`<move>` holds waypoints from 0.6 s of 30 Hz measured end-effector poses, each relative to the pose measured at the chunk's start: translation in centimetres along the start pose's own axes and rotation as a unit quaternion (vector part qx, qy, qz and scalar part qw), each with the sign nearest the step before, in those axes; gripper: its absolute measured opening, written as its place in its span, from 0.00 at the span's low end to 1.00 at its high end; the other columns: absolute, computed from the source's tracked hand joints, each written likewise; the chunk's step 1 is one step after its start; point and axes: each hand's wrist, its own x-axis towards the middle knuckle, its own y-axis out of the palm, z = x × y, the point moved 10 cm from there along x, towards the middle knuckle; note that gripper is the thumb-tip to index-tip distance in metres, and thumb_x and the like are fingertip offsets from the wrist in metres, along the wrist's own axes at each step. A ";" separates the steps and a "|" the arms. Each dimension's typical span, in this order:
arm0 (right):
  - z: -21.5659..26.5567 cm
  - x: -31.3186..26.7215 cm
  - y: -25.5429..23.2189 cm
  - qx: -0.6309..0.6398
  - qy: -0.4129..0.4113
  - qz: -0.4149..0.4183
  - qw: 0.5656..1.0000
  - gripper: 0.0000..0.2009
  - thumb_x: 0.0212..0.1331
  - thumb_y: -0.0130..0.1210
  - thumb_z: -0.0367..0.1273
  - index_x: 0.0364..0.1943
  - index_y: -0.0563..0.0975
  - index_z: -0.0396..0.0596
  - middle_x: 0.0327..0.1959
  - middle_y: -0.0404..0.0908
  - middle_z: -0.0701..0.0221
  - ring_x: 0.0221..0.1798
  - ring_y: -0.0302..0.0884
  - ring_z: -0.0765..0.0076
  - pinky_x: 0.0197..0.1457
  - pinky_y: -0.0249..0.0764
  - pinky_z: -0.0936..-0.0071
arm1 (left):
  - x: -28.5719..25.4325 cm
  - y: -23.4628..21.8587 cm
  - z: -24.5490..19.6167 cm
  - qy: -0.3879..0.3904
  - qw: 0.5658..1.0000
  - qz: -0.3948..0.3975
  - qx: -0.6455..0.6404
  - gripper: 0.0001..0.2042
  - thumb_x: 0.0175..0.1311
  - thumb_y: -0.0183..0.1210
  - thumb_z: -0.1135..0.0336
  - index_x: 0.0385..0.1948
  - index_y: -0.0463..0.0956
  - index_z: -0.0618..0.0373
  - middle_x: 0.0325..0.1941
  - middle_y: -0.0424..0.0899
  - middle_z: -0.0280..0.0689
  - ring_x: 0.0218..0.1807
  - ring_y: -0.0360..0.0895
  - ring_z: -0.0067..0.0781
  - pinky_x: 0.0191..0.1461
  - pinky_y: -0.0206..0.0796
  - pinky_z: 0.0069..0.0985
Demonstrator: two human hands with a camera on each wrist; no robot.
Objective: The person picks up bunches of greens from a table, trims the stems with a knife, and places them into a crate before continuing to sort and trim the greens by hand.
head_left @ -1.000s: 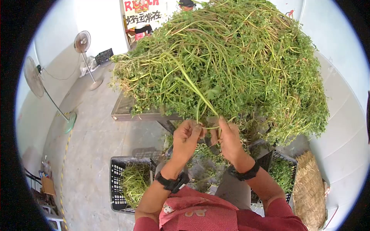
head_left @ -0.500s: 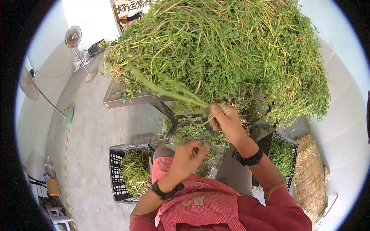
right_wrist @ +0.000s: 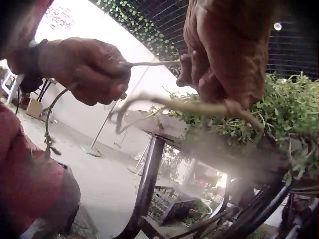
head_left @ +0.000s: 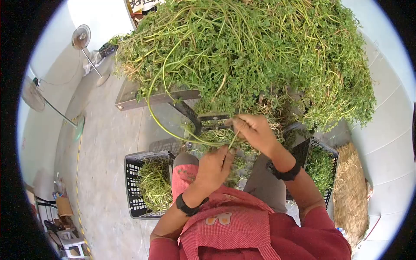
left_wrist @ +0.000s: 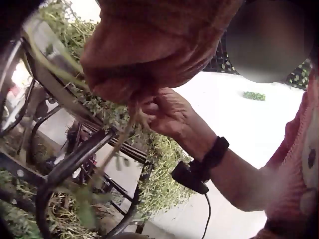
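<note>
In front of the lap, my left hand (head_left: 214, 165) pinches one end of a thin green stem (right_wrist: 154, 63). My right hand (head_left: 256, 135) grips the same stem a little higher and to the right, so a short length is stretched between the two. A long, bare green stem (head_left: 151, 106) curves from near the hands out to the left and up across the pile. Under the right hand, the right wrist view shows a thicker stem (right_wrist: 199, 107), blurred. A leafy sprig (right_wrist: 48, 130) hangs below the left hand.
A large heap of leafy green stems (head_left: 260, 56) covers the table (head_left: 143, 100) ahead. One black crate (head_left: 130, 186) with pale stems stands left, another black crate (head_left: 333, 162) with leafy greens right. Floor fans (head_left: 81, 37) stand far left; a straw mat (head_left: 350, 190) lies right.
My left hand dropped away from the right hand toward the lap, then came back up to pinch the stem just below it. The head view has tilted downward.
</note>
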 end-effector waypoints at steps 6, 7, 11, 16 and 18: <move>-5.3 -0.6 2.4 0.115 0.142 0.064 0.981 0.17 0.68 0.44 0.40 0.29 0.76 0.42 0.17 0.69 0.77 0.21 0.62 0.87 0.21 0.58 0.82 | -0.9 0.2 2.6 -0.060 0.997 0.026 0.034 0.06 0.62 0.49 0.68 0.29 0.71 0.61 0.27 0.76 0.52 0.31 0.74 0.58 0.30 0.65 0.43; -7.2 -1.2 2.9 0.049 0.149 0.044 0.987 0.16 0.66 0.46 0.39 0.24 0.73 0.42 0.18 0.69 0.76 0.20 0.62 0.86 0.21 0.58 0.81 | -1.4 0.4 3.9 -0.082 0.996 0.036 0.015 0.07 0.63 0.49 0.68 0.30 0.72 0.61 0.28 0.77 0.51 0.30 0.75 0.54 0.31 0.66 0.40; -14.8 -5.5 3.6 0.076 0.209 0.061 0.973 0.12 0.63 0.51 0.35 0.26 0.74 0.41 0.21 0.72 0.76 0.21 0.67 0.85 0.21 0.61 0.84 | -5.5 -2.4 9.8 -0.187 0.971 -0.047 -0.142 0.11 0.66 0.49 0.64 0.32 0.75 0.63 0.26 0.79 0.44 0.27 0.77 0.33 0.32 0.67 0.30; -17.5 -8.5 2.9 0.097 0.259 0.024 0.961 0.11 0.63 0.50 0.35 0.28 0.76 0.43 0.21 0.74 0.77 0.21 0.68 0.86 0.21 0.61 0.86 | -9.7 -4.2 15.4 -0.231 0.966 -0.106 -0.047 0.16 0.68 0.48 0.59 0.31 0.75 0.66 0.20 0.75 0.37 0.26 0.68 0.21 0.32 0.64 0.23; -18.4 -8.0 2.5 0.069 0.232 0.033 0.970 0.11 0.64 0.50 0.36 0.29 0.76 0.44 0.21 0.74 0.78 0.21 0.68 0.86 0.21 0.61 0.87 | -10.3 -3.9 16.7 -0.249 0.961 -0.117 -0.035 0.16 0.68 0.48 0.59 0.30 0.74 0.66 0.19 0.74 0.36 0.26 0.67 0.21 0.31 0.63 0.22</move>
